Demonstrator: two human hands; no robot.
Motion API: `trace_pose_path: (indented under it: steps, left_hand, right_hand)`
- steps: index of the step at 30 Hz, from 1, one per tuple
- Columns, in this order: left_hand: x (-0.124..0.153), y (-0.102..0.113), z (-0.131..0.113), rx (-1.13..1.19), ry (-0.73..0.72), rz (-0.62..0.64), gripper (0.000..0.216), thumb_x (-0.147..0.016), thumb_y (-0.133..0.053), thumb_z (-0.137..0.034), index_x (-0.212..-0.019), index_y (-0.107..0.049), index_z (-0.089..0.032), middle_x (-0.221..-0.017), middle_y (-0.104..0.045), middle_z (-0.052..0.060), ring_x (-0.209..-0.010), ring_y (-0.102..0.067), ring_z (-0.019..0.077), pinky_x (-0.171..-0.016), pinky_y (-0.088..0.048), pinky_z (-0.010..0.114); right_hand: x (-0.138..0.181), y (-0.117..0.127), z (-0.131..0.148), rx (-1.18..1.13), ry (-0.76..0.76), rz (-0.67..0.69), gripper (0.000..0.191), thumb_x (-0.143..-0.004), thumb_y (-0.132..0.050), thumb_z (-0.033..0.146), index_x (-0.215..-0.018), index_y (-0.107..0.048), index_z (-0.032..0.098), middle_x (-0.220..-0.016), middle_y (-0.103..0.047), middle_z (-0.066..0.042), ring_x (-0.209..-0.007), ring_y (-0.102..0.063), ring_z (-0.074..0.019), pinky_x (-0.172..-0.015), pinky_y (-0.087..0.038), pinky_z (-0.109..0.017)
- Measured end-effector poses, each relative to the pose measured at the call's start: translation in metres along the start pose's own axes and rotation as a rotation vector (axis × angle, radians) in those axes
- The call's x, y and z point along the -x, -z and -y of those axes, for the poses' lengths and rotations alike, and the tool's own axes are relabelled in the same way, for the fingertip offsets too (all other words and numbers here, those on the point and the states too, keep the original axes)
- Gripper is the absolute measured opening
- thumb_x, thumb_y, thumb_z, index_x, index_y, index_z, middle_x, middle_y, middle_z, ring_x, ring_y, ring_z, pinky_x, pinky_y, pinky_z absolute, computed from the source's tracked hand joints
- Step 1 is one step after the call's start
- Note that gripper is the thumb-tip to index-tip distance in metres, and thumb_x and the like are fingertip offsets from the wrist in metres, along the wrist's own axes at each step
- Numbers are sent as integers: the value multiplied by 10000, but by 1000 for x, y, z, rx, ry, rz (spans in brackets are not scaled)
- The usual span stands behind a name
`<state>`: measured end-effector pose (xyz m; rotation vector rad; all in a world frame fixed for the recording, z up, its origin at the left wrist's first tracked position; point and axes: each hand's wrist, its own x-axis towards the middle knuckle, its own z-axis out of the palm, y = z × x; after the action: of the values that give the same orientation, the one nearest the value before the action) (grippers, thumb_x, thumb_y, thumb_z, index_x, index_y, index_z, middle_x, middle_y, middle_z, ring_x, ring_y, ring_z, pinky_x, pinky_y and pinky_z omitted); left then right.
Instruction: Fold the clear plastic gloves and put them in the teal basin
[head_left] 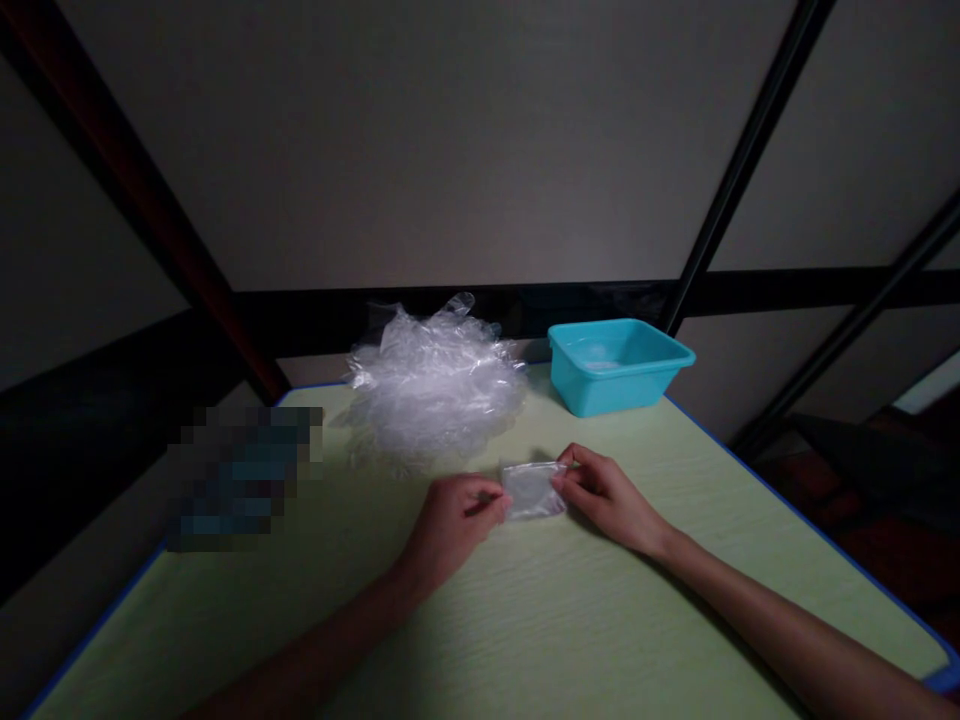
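Observation:
A small, flat square of folded clear plastic [531, 492] is stretched between my two hands above the middle of the table. My left hand [459, 515] pinches its left edge between thumb and fingers. At the right edge, my right hand [600, 492] grips it near the upper corner. Just behind my hands lies a large loose heap of thin clear plastic pieces [439, 385], some with glove-like finger shapes.
A turquoise plastic tub [615, 392] stands at the back right of the table; something pale shows inside. The pale green table [600, 630] has a blue edge. A pixelated dark object [247, 480] lies at the left. Panelled doors [465, 150] rise behind.

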<state>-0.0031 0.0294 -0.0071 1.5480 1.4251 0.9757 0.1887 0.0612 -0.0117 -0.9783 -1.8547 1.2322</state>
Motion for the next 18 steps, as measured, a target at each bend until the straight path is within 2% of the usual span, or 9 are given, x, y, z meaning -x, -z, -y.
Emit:
trace_pose_path:
  steps: [5,8,13,15,18]
  left_hand:
    - [-2,0,-1,1,37,11,149,-677,-534,-256,-621,-601,-135,-521,-595,3,-454,-551,122,-356,-373,161]
    - [-5,0,0,5,46,8,136,-670,-530,-242,-590,-577,-142,-505,-581,-7,-465,-567,124,-343,-372,149]
    - [-10,-2,2,13,75,6,105,-661,-524,-215,-586,-545,-146,-528,-575,-14,-506,-607,139,-319,-365,133]
    - [-11,-3,3,16,86,4,93,-661,-520,-203,-590,-539,-146,-536,-570,-17,-502,-610,136,-310,-360,127]
    - [-11,-3,1,25,93,3,86,-661,-516,-190,-591,-536,-143,-554,-566,-19,-492,-607,129,-299,-351,122]
  right_hand:
    - [-3,-1,-1,-36,-22,-63,202,-799,-504,336,-868,-390,183,-513,-439,79,-420,-365,-64,-392,-253,-173]
    - [-1,-1,-1,-12,28,-125,209,-809,-483,303,-944,-372,189,-571,-479,62,-460,-430,-82,-412,-324,-185]
    - [7,2,5,334,220,-241,105,-830,-441,225,-924,-440,180,-842,-534,-49,-701,-514,-142,-574,-442,-264]
    - [11,3,10,461,318,-223,110,-832,-429,196,-933,-465,171,-891,-536,-72,-779,-519,-164,-672,-458,-311]
    - [16,1,15,631,415,-73,281,-834,-450,234,-1100,-449,142,-1082,-526,-125,-1005,-489,-207,-856,-420,-379]
